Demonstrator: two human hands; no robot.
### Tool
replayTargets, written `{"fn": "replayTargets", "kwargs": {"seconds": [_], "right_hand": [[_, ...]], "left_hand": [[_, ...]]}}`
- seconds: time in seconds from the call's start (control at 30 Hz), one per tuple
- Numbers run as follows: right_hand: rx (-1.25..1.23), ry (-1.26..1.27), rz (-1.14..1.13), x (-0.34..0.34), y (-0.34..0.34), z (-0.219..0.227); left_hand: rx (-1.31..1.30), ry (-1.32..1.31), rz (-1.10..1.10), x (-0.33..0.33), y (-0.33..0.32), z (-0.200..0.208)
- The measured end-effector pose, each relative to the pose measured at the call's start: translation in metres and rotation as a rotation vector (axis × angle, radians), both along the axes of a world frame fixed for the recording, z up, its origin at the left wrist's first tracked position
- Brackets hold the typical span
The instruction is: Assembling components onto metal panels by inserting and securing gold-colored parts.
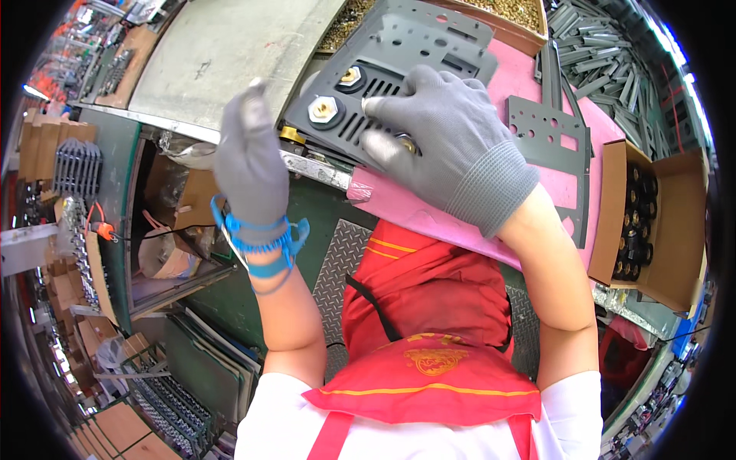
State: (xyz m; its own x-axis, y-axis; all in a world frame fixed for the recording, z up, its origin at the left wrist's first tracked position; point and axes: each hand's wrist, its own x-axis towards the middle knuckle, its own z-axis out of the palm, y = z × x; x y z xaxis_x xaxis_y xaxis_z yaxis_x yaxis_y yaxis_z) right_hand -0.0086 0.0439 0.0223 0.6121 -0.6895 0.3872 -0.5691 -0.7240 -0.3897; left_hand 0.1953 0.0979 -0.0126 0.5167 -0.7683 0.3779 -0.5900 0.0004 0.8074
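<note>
My right hand [452,146], in a grey glove, is over a dark grey metal plate [441,32] with slots and holes. Its thumb and forefinger reach leftward, spread apart, while the other fingers bend over the plate. One round fitting [406,143] shows partly beneath this hand. Beside the fingertips, a white hex nut [323,110] and a brass-centred fitting [350,78] sit on the plate. My left hand [253,165], gloved with a blue wrist strap [264,247], is raised left of the plate. Its fingers point upward and are blurred; whether they hold anything is unclear.
Pink sheeting [498,100] covers the bench, with another perforated plate [548,130] at right. An open cardboard box [675,222] holds several black round parts. Grey metal strips [606,61] are heaped at far right. A box of small brass parts [514,11] stands behind.
</note>
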Motion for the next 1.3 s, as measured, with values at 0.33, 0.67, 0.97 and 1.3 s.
{"fn": "replayTargets", "kwargs": {"seconds": [0.33, 0.67, 0.97, 1.3], "right_hand": [[-0.105, 0.116, -0.355, -0.147, 0.045, 0.035], [0.278, 0.709, -1.103, -0.312, 0.096, 0.002], [0.202, 0.325, -0.687, -0.301, 0.058, -0.016], [-0.033, -0.010, -0.752, -0.269, 0.057, -0.002]], "left_hand": [[0.194, 0.202, -0.321, 0.005, -0.040, -0.004], [-0.140, -0.452, -0.956, -0.190, 0.030, -0.009], [0.051, -0.563, -0.986, -0.200, 0.039, -0.031], [0.114, -0.523, -0.971, -0.170, 0.059, -0.004]]}}
